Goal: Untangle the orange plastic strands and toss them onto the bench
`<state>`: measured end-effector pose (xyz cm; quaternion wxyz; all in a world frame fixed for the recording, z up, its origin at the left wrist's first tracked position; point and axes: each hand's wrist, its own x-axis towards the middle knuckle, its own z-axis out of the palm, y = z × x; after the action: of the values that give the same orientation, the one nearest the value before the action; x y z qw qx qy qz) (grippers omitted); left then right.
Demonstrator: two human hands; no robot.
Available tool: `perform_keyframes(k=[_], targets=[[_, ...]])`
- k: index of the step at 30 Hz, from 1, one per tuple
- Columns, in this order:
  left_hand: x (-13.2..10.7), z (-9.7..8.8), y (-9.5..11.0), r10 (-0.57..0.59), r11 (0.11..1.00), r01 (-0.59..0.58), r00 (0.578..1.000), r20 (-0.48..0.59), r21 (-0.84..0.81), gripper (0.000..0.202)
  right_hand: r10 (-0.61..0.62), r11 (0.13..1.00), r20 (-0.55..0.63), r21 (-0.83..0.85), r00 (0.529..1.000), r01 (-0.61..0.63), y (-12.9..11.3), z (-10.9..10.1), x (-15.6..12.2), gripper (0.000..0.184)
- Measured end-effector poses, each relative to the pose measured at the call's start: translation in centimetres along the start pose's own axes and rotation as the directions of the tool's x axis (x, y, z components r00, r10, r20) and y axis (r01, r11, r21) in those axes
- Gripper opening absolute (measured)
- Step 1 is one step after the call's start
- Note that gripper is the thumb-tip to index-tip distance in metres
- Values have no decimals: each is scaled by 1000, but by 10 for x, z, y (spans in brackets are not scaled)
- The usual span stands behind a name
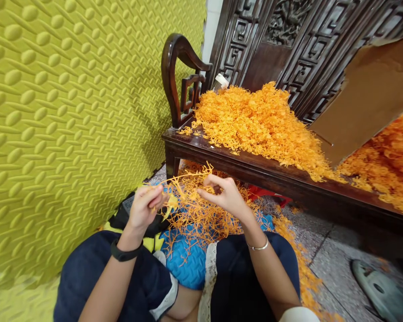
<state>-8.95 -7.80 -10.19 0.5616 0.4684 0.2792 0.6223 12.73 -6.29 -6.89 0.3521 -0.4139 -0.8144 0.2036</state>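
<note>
My left hand (147, 206) is closed around a bunch of thin orange plastic sprigs (179, 183) and small yellow pieces, held above my lap. My right hand (222, 194) pinches the same tangle from the right, fingers curled. Below both hands lies a loose heap of orange strands (201, 219) on a blue cushion (183, 259) between my knees. A black band sits on my left wrist and a thin bracelet on my right.
A dark carved wooden bench (255, 172) stands ahead with a big pile of orange pieces (262, 120) and a tilted cardboard sheet (369, 98). A padded yellow-green wall (70, 112) fills the left. More orange scraps and a grey slipper (379, 286) lie on the tiled floor.
</note>
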Motion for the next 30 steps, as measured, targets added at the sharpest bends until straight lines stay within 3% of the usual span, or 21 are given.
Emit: perform_keyframes(k=[2,6,10,14,21,30], targets=[[1,-2,3,23,999,-25,996,-85,-23,61,25,968,-20,252,999,-19,0,-10,-1,27],[2,1,6,17,998,-25,990,-143,-53,62,153,779,-70,623,986,-76,6,-24,-3,29],[1,10,0,-22,998,18,998,-64,-60,65,266,607,-130,793,955,-61,13,-29,-1,37],[-1,17,-7,-40,995,42,999,23,-88,66,284,494,-158,869,946,-3,16,-31,2,38],[-6,28,-16,-91,993,101,985,144,-62,66,282,553,-242,831,928,49,19,-42,2,42],[-13,42,-24,-153,984,171,954,257,-49,64,258,556,-321,821,911,132,18,-59,-1,41]])
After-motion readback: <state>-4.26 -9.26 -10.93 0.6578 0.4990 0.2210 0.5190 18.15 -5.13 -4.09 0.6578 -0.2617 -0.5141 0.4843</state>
